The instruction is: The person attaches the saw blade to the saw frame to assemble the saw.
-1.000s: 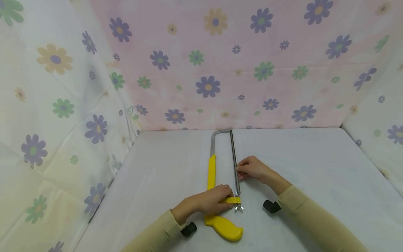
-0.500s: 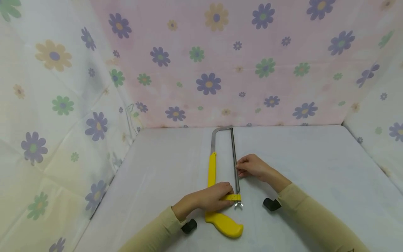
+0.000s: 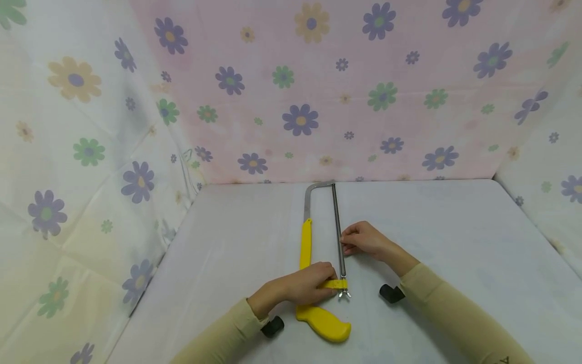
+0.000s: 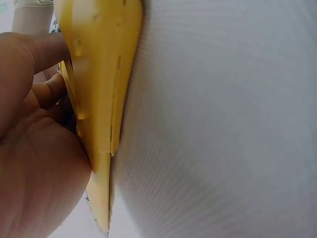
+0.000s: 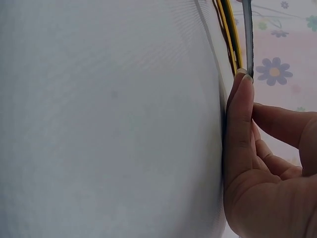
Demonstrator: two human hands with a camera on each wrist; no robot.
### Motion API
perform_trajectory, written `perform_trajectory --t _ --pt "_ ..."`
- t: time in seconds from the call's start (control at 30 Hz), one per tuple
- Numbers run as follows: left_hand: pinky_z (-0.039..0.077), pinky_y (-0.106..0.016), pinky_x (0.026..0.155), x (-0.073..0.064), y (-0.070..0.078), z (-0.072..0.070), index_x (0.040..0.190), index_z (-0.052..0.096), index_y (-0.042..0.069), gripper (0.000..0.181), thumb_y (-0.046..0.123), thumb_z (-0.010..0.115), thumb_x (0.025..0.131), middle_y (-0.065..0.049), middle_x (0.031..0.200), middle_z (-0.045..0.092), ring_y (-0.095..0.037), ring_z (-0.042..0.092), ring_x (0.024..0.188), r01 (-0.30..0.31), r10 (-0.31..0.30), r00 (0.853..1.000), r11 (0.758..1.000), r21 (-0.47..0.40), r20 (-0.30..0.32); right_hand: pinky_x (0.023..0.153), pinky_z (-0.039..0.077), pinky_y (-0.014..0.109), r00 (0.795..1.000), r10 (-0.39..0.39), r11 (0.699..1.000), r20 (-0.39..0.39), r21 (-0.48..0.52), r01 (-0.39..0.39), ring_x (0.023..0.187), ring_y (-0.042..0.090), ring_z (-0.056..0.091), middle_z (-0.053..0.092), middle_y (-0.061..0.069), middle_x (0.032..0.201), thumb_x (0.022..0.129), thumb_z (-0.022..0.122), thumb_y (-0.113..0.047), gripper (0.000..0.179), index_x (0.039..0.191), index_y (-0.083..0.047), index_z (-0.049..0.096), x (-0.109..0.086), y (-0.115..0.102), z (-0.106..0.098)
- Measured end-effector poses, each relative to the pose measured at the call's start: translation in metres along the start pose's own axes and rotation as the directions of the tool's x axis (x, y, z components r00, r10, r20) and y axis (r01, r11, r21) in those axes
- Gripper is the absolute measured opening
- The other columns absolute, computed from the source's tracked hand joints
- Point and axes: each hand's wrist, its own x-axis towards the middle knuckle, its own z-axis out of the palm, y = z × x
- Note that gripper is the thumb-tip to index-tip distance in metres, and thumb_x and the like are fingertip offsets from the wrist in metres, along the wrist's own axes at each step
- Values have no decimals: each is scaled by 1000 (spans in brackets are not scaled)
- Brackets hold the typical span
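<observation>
A hacksaw with a yellow handle (image 3: 325,324) lies flat on the white table, its grey metal bow pointing away. Its dark blade (image 3: 337,222) runs along the right side, down to a silver wing nut (image 3: 344,294) below the yellow cross piece. My left hand (image 3: 306,284) grips the yellow frame just above the handle, and the left wrist view shows thumb and fingers around the yellow part (image 4: 99,84). At the blade's lower half, my right hand (image 3: 367,238) pinches the blade from the right. The right wrist view shows its fingertips right at the blade (image 5: 249,39).
The white table (image 3: 245,222) spreads out around the saw. Flower-patterned cloth (image 3: 273,101) hangs behind it and at both sides. Black camera mounts (image 3: 392,293) sit beneath both wrists, close over the table.
The whole view has shifted slightly as the head moved. Hands and hacksaw keep the same places relative to each other.
</observation>
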Motion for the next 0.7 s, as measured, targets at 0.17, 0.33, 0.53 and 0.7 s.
perform_trajectory --t 0.17,0.33,0.53,0.7 --pt "42 -18 82 0 0 0 118 62 12 20 27 60 105 10 104 55 -5 47 91 -2 2 1000 1000 -5 -4 71 59 29 1000 -8 1000 -12 -15 7 74 16 68 70 13 88 102 60 -4 23 114 15 64 -2 -1 0" --pt "42 -18 81 1 0 1 117 63 12 19 27 60 105 10 103 55 -4 47 90 -12 12 1000 1000 2 -13 72 61 36 998 -60 993 -8 -99 59 75 21 70 71 17 91 101 62 -7 25 114 15 64 -10 -3 -3" --pt "44 -18 81 0 1 1 116 64 13 18 26 61 105 11 103 55 -3 48 89 -12 13 1000 1000 14 -22 68 57 34 991 -129 942 -23 -314 116 72 20 67 71 8 83 98 67 -14 19 104 4 70 -23 -1 -8" --pt "46 -19 84 2 -8 4 118 64 14 18 27 58 106 10 106 58 -4 51 92 -34 34 999 999 9 -13 65 54 34 988 -154 906 3 -398 142 71 19 63 70 6 82 96 69 -16 17 101 0 71 -36 -2 -11"
